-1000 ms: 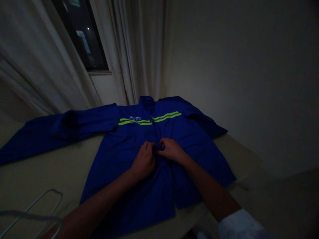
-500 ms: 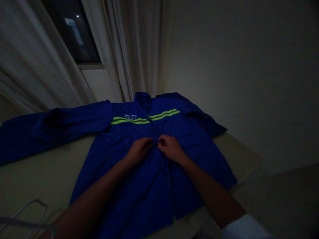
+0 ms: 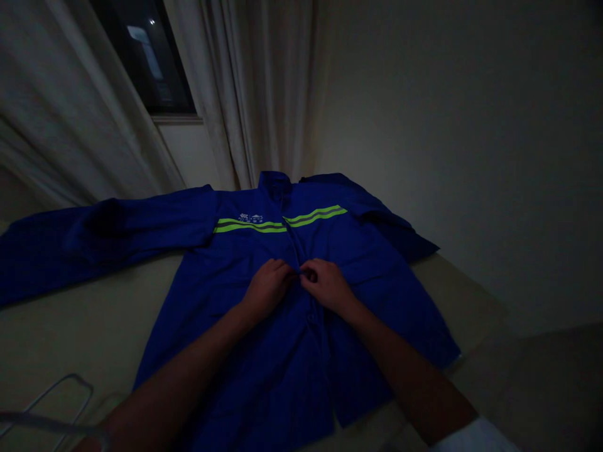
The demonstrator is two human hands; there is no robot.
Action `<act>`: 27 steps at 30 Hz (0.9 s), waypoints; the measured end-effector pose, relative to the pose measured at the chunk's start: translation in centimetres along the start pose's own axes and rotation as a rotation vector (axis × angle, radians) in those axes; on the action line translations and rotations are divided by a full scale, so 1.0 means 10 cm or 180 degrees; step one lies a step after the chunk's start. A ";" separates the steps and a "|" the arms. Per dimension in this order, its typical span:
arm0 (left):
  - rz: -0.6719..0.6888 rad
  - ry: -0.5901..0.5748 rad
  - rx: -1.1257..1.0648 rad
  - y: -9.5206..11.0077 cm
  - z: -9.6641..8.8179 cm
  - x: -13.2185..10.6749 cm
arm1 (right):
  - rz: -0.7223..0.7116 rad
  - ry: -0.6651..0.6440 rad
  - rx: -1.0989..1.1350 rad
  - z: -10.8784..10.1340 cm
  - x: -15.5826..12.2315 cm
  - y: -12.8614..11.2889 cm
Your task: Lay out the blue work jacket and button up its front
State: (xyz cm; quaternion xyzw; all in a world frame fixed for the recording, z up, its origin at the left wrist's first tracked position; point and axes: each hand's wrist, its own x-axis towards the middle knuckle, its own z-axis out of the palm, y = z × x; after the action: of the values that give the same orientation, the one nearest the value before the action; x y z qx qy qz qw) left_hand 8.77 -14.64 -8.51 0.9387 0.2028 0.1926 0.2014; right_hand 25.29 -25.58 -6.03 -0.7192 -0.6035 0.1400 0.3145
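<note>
A blue work jacket (image 3: 254,351) with a yellow-green reflective stripe across the chest lies spread out, front side up, its collar pointing away from me. At the middle of its front opening, my left hand (image 3: 271,285) pinches the placket edge. Close against it on the right, my right hand (image 3: 327,285) has thumb and forefinger closed on the other edge of the same opening. The fingertips of both hands almost meet. Whatever small fastening lies between them is too dark to make out. Below the hands the front edges part toward the hem.
The jacket lies on a pale bed-like surface (image 3: 70,333). At the lower left is a white wire hanger (image 3: 70,376), partly out of frame. Behind stand light curtains (image 3: 264,88), a dark window (image 3: 151,63) and a plain wall (image 3: 447,157).
My hands stay at the same place on the front opening; the fingers of the left have come closer to the right. The whole view has shifted slightly.
</note>
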 end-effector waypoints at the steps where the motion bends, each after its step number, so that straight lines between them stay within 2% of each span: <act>1: 0.0030 0.0008 -0.0004 0.00 0.00 0.00 | 0.0008 0.0002 -0.0059 0.00 0.00 -0.01; 10: 0.0112 0.0032 0.0555 0.09 -0.02 -0.04 | 0.0002 0.0060 -0.0408 -0.02 -0.03 -0.06; 20: 0.0115 0.0062 0.0245 0.11 -0.02 -0.03 | -0.0067 0.0034 -0.0915 0.02 -0.07 -0.13; 23: -0.0017 0.0091 0.0057 0.09 0.00 -0.02 | -0.0073 0.0129 -0.0665 0.04 -0.07 -0.12; 27: -0.0416 0.0235 -0.0242 0.09 0.03 -0.01 | 0.0009 0.0192 0.0109 0.05 -0.04 -0.10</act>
State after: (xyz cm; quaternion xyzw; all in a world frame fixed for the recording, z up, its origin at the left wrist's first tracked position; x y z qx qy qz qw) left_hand 9.13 -15.56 -8.40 0.9074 0.2635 0.2210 0.2414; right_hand 24.10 -25.77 -5.88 -0.7185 -0.5903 0.1290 0.3446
